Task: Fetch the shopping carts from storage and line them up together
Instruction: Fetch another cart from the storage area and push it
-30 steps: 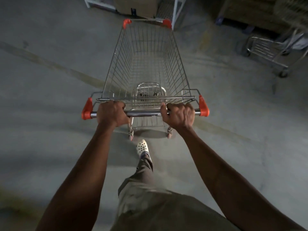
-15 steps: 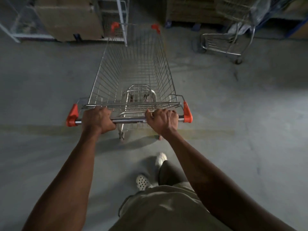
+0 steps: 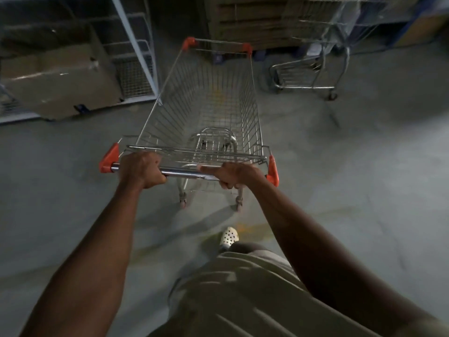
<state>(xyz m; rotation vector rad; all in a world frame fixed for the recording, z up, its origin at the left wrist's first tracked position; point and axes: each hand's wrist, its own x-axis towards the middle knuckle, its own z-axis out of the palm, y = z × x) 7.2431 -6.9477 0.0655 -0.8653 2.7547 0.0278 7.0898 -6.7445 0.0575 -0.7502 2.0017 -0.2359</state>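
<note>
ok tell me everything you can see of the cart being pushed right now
The cart is a silver wire-mesh basket, empty and upright on its wheels on the grey floor, nose pointing away. Orange plastic caps mark its front corners and both ends of the shiny metal handle bar. The left hand and right hand each grip that bar.

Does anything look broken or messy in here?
Nothing looks broken. The held cart stands upright. The other cart, ahead to the right, has clear plastic draped over it, which looks a bit untidy.
</note>
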